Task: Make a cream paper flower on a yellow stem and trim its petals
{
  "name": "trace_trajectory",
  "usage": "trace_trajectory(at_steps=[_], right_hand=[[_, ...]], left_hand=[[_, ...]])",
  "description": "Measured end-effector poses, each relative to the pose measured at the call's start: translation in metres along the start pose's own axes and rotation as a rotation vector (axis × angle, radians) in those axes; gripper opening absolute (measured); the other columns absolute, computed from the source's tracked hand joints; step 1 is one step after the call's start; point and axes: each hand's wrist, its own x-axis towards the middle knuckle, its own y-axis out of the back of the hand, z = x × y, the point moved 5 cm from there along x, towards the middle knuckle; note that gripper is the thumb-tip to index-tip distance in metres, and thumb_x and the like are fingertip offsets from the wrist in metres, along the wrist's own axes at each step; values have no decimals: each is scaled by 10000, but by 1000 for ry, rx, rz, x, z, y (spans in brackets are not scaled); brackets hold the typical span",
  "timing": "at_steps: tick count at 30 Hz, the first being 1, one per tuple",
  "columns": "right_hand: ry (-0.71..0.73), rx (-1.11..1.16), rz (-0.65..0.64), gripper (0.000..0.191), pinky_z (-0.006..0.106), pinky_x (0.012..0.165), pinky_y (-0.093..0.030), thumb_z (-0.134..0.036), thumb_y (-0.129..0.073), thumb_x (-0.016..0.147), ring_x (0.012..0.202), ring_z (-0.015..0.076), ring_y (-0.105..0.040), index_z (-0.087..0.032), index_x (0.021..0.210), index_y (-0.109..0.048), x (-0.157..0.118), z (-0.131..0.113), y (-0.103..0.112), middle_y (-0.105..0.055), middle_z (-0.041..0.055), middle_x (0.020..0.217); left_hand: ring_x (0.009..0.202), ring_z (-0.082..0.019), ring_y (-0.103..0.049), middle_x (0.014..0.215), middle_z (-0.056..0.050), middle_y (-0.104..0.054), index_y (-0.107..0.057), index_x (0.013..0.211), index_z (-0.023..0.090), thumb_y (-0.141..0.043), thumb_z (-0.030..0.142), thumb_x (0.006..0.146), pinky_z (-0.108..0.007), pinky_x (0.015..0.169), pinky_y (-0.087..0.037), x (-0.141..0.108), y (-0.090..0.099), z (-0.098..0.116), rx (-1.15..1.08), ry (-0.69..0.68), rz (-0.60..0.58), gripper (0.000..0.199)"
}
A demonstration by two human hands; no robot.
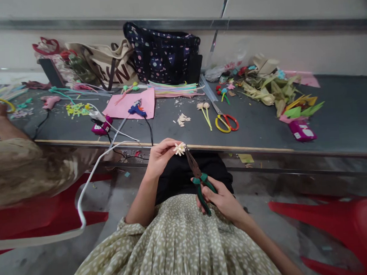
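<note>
Between the thumb and fingers of my left hand (160, 155) is a small cream-white craft flower (180, 149), held just over my lap at the table's front edge. My right hand (219, 198) is closed round the green handles of long-nose pliers (197, 173). The tips of the pliers reach the flower's right side; whether they grip a petal is too small to tell. On the table in front lie cream petal pieces (183, 120), two finished-looking flowers on green stems (206, 114), and scissors (227, 122) with red and yellow handles.
A blue glue gun (137, 109) rests on a pink sheet (115, 106). A white cable (91, 178) hangs off the table at left. Dried husks (260, 89) pile up at right, near a purple packet (302, 130). Another person's arm (6, 127) is at far left. Red stools flank me.
</note>
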Motion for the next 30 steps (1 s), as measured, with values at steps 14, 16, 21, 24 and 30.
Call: trace_trajectory(at_steps=[14, 16, 21, 24, 30], right_hand=[[61, -124, 34, 409, 263, 569, -505, -529, -600, 934, 641, 158, -627, -163, 1116, -576, 1, 0, 2, -584, -1, 721], [74, -92, 1, 362, 276, 615, -534, -495, -609, 940, 729, 185, -660, -171, 1100, -590, -1, -2, 3, -514, -23, 715], [73, 47, -15, 341, 315, 592, -571, -452, -636, 932, 694, 194, -666, -170, 1122, -606, -5, 0, 6, -475, -38, 694], [64, 102, 4, 384, 318, 573, -577, -446, -652, 922, 652, 186, -664, -170, 1185, -606, -5, 4, 6, -478, -43, 681], [48, 137, -6, 361, 303, 545, -567, -458, -683, 896, 625, 184, -665, -163, 1098, -633, -1, 3, 1, -484, -45, 656]], left_hand=[[858, -169, -673, 942, -82, -734, -800, 934, 199, -745, 236, 811, -281, 796, -534, 0, 4, 12, 52, -6, 13, 140], [870, -171, -680, 954, -76, -740, -797, 922, 198, -754, 232, 799, -278, 812, -532, 0, 5, 9, 18, 15, 26, 135], [879, -173, -685, 972, -67, -746, -794, 929, 195, -769, 228, 776, -278, 831, -529, 2, 5, 1, -40, 58, 35, 159], [885, -168, -681, 977, -63, -744, -793, 946, 198, -763, 226, 783, -272, 840, -525, 2, 4, -1, -63, 57, 21, 167], [899, -162, -682, 968, -53, -739, -791, 941, 214, -757, 215, 795, -266, 844, -520, 1, 3, -4, -100, 30, -8, 150]])
